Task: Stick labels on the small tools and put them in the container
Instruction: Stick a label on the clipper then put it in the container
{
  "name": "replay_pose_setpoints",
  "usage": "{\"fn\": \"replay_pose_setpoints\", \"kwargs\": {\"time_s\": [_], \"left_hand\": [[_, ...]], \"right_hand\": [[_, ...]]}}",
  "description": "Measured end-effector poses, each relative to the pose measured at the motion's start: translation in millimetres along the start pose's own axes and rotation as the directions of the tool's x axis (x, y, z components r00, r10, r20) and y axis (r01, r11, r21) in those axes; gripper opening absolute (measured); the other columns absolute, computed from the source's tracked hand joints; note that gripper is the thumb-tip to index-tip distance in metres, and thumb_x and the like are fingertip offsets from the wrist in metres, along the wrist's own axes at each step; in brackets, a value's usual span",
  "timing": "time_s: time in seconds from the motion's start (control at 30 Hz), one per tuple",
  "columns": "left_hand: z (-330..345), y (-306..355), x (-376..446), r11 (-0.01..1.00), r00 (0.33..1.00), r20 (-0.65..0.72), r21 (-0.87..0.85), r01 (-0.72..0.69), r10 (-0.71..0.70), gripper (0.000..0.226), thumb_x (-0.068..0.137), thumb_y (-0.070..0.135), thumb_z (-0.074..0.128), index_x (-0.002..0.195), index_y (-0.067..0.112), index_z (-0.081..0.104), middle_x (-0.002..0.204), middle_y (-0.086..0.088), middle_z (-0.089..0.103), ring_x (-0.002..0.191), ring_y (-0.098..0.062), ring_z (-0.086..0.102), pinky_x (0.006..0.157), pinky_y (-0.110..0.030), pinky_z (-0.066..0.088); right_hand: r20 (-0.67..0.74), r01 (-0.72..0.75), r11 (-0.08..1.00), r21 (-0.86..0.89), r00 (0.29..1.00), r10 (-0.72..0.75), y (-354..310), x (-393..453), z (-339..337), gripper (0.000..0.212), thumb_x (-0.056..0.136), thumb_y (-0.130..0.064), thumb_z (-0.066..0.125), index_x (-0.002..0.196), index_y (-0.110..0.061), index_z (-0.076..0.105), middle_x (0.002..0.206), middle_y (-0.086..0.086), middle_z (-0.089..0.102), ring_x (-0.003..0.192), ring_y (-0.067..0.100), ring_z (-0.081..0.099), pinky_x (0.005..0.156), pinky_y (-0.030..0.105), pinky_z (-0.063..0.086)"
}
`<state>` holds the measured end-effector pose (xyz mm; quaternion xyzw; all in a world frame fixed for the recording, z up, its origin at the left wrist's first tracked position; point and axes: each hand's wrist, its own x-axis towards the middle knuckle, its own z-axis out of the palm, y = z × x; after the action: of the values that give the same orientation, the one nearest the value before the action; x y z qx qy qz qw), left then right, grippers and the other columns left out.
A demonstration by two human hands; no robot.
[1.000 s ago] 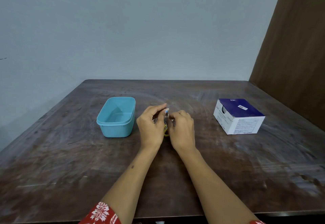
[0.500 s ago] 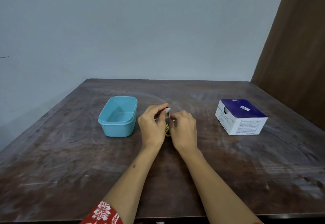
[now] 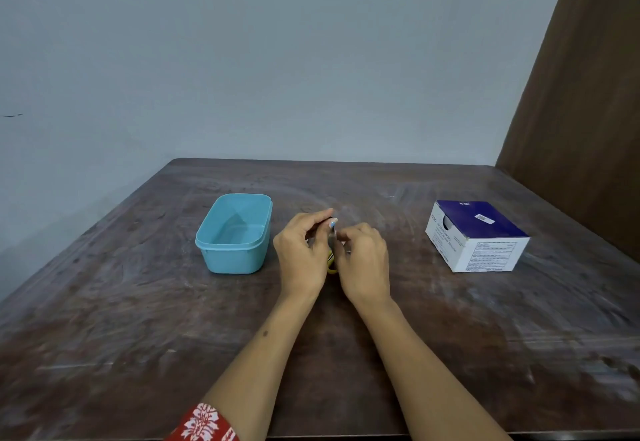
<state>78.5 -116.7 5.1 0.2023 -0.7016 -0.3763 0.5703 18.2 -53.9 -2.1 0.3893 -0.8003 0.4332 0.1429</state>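
Tool (image 3: 331, 260), a small one with a yellow-and-dark end, sits upright between the two hands, mostly hidden by them; only its lower end shows below the fingers and a thin dark shaft above. What kind of tool it is cannot be told.

Risks, as I judge them: the pale blue label (image 3: 333, 222) could fold onto itself or stick to a fingertip instead of the shaft, since it is tiny and both hands crowd the same spot. A skewed wrap would leave an edge loose. The tool could also slip from such a light pinch and drop to the table (image 3: 450, 336).

Left hand (image 3: 299, 253) has its fingers curled, thumb and forefinger pinched near the label at the shaft's top. Right hand (image 3: 363, 260) is curled too, fingertips closing on the shaft just right of the left thumb; exactly what each pad touches is hidden.

Container (image 3: 207, 243), open and showing nothing inside, stands just left of the left knuckles. A box (image 3: 485, 253) lies well right of the right hand.
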Motion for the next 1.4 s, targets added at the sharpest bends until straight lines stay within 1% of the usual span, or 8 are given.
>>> {"fn": "replay_pose_setpoints", "kwargs": {"time_s": [0.13,0.27,0.4,0.63,0.77,0.9,1.3,1.4], "left_hand": [[0.2,0.8,0.1,1.000,1.000,0.001,-0.002,0.009,-0.009,0.017,0.081,0.004,0.067,0.095,0.011,0.073,0.083,0.015,0.064,0.082,0.011,0.060,0.069,-0.005,0.046],[-0.1,0.4,-0.2,1.000,1.000,0.006,-0.003,0.002,-0.002,0.017,0.081,0.003,0.067,0.095,0.011,0.073,0.084,0.015,0.064,0.083,0.012,0.059,0.069,-0.005,0.045],[-0.2,0.4,0.0,1.000,1.000,0.004,0.002,0.008,-0.008,0.018,0.081,0.003,0.067,0.095,0.012,0.073,0.083,0.014,0.064,0.082,0.011,0.060,0.070,-0.006,0.046],[-0.1,2.5,-0.7,1.000,1.000,0.008,0.000,0.015,-0.015,0.017,0.081,0.003,0.067,0.095,0.010,0.073,0.083,0.012,0.064,0.081,0.012,0.059,0.068,-0.004,0.045],[-0.2,2.0,-0.8,1.000,1.000,0.009,0.003,0.011,-0.011,0.017,0.081,0.002,0.067,0.095,0.010,0.073,0.083,0.012,0.064,0.080,0.012,0.059,0.068,-0.004,0.044],[-0.4,2.2,-0.9,1.000,1.000,0.011,0.008,0.023,-0.023,0.017,0.082,0.004,0.067,0.097,0.010,0.073,0.084,0.011,0.064,0.080,0.013,0.059,0.067,-0.003,0.044],[0.7,1.8,-1.5,1.000,1.000,0.009,0.012,0.010,-0.010,0.017,0.081,0.002,0.067,0.095,0.009,0.073,0.084,0.009,0.065,0.080,0.014,0.058,0.067,-0.002,0.043],[0.2,1.7,-1.1,1.000,1.000,0.003,0.008,0.015,-0.015,0.017,0.081,0.002,0.067,0.096,0.009,0.073,0.083,0.011,0.064,0.079,0.013,0.059,0.067,-0.003,0.044]], "right_hand": [[-0.090,0.027,0.998,0.058,0.996,-0.022,-2.0,-0.4,-0.6,0.005,0.085,-0.010,0.063,0.085,-0.011,0.069,0.085,0.005,0.060,0.083,0.019,0.052,0.075,0.031,0.041],[0.002,-0.015,1.000,0.008,1.000,0.015,1.8,0.5,1.5,0.008,0.087,-0.014,0.062,0.086,-0.010,0.069,0.087,0.006,0.060,0.086,0.021,0.053,0.077,0.032,0.041],[-0.082,0.013,0.999,0.053,0.997,-0.009,0.6,0.3,0.7,0.006,0.086,-0.013,0.063,0.085,-0.011,0.069,0.084,0.001,0.058,0.081,0.016,0.049,0.073,0.026,0.035],[-0.091,0.021,0.998,0.067,0.996,-0.014,0.9,0.6,1.0,0.006,0.086,-0.013,0.064,0.084,-0.012,0.070,0.084,0.003,0.061,0.082,0.019,0.054,0.076,0.032,0.043],[-0.016,-0.008,1.000,0.022,1.000,0.008,2.0,0.2,1.9,0.008,0.086,-0.016,0.064,0.084,-0.012,0.070,0.086,0.004,0.062,0.084,0.020,0.054,0.078,0.035,0.045],[-0.108,0.021,0.998,0.052,0.994,-0.016,-0.4,-0.3,-0.2,0.005,0.084,-0.011,0.065,0.084,-0.011,0.070,0.084,0.004,0.061,0.082,0.019,0.054,0.076,0.030,0.042],[0.010,-0.034,0.999,-0.006,0.999,0.034,2.2,1.3,1.2,0.009,0.087,-0.012,0.062,0.087,-0.011,0.070,0.089,0.007,0.062,0.088,0.024,0.055,0.080,0.038,0.044],[-0.075,0.014,0.999,0.042,0.997,-0.011,-0.1,1.0,0.0,0.006,0.085,-0.010,0.063,0.086,-0.010,0.069,0.086,0.005,0.061,0.083,0.021,0.054,0.077,0.034,0.043]]}}
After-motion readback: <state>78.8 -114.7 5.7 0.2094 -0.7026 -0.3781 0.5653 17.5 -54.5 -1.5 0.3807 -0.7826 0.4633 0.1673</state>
